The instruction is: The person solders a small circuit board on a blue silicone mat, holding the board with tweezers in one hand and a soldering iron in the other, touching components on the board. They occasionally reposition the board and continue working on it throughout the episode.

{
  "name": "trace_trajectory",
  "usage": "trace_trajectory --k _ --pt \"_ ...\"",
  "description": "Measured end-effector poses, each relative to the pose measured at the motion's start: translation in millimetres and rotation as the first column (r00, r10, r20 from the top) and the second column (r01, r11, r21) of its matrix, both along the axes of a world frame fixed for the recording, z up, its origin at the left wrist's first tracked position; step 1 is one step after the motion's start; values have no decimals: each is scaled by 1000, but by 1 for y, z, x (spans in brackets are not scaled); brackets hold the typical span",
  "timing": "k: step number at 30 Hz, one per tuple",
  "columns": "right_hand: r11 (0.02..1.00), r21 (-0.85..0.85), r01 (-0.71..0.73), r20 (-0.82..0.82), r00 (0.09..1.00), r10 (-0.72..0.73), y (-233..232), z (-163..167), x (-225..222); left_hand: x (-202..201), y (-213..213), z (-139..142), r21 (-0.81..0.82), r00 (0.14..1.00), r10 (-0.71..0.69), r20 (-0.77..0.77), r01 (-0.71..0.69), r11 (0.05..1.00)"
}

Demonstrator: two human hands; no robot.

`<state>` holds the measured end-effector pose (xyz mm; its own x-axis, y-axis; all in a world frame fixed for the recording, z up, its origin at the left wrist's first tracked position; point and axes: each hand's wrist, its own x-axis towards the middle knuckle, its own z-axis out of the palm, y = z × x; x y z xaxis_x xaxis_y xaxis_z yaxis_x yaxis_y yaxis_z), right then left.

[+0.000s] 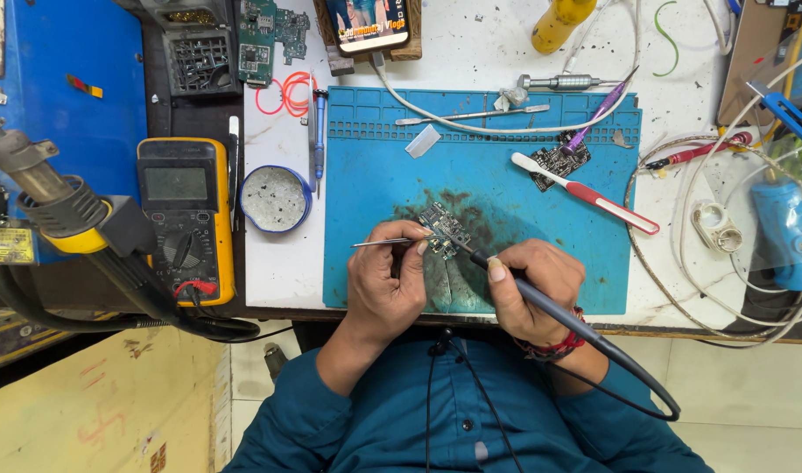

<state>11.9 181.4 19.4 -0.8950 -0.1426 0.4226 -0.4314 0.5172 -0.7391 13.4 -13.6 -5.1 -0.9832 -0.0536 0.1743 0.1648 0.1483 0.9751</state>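
Left hand (385,285) pinches thin metal tweezers (382,243), fingers closed on them, tips reaching small circuit board (444,231). Right hand (531,289) in closed grip around black soldering iron (506,273), tip touching same board, cord trailing back past wrist. Board lies on stained middle of blue silicone mat (383,184) on worktop. Red-and-white toothbrush (585,193) on mat to right, second small board (559,161) beside its head. Yellow multimeter (186,217) and round blue tin (276,198) left of mat
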Motion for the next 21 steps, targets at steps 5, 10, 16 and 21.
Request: trace_trajectory --k 5,10,16,21 --pt "1000 6 2 8 1000 -2 0 0 0 0 0 0 -1 1000 -2 -10 2 1000" --pt "1000 3 8 2 1000 -8 0 -1 0 0 0 -2 8 999 -8 32 8 1000" --pt "1000 1 0 2 1000 0 -1 0 0 1 0 -4 29 1000 6 -4 -6 1000" --pt "1000 2 -3 5 1000 3 -1 0 0 2 0 -4 15 1000 14 28 -15 1000"
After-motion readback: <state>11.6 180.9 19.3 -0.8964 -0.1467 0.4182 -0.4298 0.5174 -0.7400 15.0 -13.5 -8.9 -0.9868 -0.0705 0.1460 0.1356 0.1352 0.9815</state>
